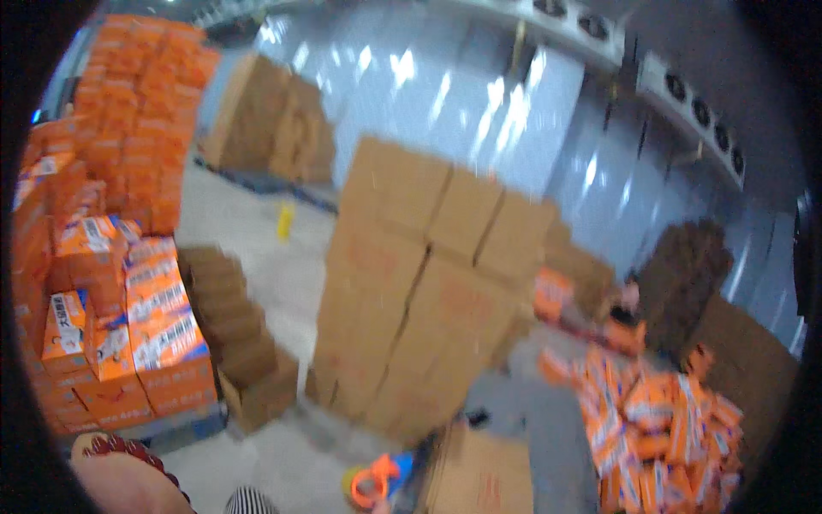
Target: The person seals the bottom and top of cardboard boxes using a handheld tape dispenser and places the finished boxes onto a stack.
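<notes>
A bare piece of an arm (128, 482) with a red patterned band along it enters at the lower left. It seems to be my left arm; its hand cannot be made out. Near the bottom edge is a tape dispenser (376, 483), orange and blue with a yellowish part. A small skin-toned patch at its lower end may be my right hand (381, 508), mostly cut off by the frame. Beside the dispenser stands a cardboard box (481, 475). A black-and-white striped cloth (250, 501) shows at the bottom. The view is blurred.
Orange printed cartons (170, 340) sit on a blue pallet (186, 427) at left, near several brown boxes (250, 379). Large cardboard cartons (398, 289) stand ahead. To the right are a grey surface (562, 443), heaped orange packets (661, 424) and a blurred person (626, 315).
</notes>
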The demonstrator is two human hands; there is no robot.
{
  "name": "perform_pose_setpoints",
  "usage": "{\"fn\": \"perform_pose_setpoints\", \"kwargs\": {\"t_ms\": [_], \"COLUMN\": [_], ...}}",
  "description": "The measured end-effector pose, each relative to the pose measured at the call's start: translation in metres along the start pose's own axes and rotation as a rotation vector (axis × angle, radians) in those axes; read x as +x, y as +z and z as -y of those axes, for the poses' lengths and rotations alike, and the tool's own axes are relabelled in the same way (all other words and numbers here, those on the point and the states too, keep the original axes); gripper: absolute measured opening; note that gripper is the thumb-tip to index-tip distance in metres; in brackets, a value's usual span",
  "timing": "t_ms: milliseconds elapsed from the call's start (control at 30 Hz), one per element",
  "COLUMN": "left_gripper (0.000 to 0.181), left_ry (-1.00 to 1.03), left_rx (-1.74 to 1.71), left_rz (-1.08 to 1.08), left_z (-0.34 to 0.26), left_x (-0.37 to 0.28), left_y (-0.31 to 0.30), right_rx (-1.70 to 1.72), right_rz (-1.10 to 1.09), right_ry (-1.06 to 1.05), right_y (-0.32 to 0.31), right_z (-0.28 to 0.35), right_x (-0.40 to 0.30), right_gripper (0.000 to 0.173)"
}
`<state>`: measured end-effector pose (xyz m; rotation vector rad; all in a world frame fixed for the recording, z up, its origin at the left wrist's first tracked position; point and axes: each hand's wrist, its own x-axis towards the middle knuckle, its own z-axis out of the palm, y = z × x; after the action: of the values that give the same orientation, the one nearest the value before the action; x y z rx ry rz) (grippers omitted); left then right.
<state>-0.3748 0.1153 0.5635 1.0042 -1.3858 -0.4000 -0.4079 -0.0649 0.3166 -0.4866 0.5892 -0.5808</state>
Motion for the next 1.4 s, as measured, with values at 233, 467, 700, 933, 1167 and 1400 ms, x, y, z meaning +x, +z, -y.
{"fn": "perform_pose_setpoints", "kwargs": {"t_ms": [233,467,700,933,1167,1400], "left_gripper": [0.051,0.043,0.036,0.028,0.021,0.015], "left_ry": [0.008,0.035,0.268,0.494,0.547,0.664], "left_rx": [0.168,0.171,0.215,0.098,-0.208,-0.524], "left_rz": [-0.065,-0.094,-0.107,-0.057,0.257,0.480], "left_z": [-0.009,-0.006,-0.039,-0.069,-0.037,0.010], "left_x": [-0.003,0.001,-0.017,-0.034,-0.025,-0.036], "left_y": [-0.019,-0.032,-0.021,-0.005,0.026,0.026], "right_rx": [0.128,0.271,0.029,-0.019,0.036,0.179], "right_rz": [0.118,0.036,0.011,0.086,0.136,0.193], "right_ry": [0.116,0.142,0.101,0.208,0.196,0.236], "right_y": [0.004,-0.035,-0.058,-0.038,-0.043,-0.020], "right_z": [-0.010,-0.003,-0.004,0.002,-0.008,0.012], "right_x": [-0.005,-0.019,0.029,0.013,0.028,0.010], "right_gripper": [0.012,0.008,0.037,0.004,0.017,0.018]}}
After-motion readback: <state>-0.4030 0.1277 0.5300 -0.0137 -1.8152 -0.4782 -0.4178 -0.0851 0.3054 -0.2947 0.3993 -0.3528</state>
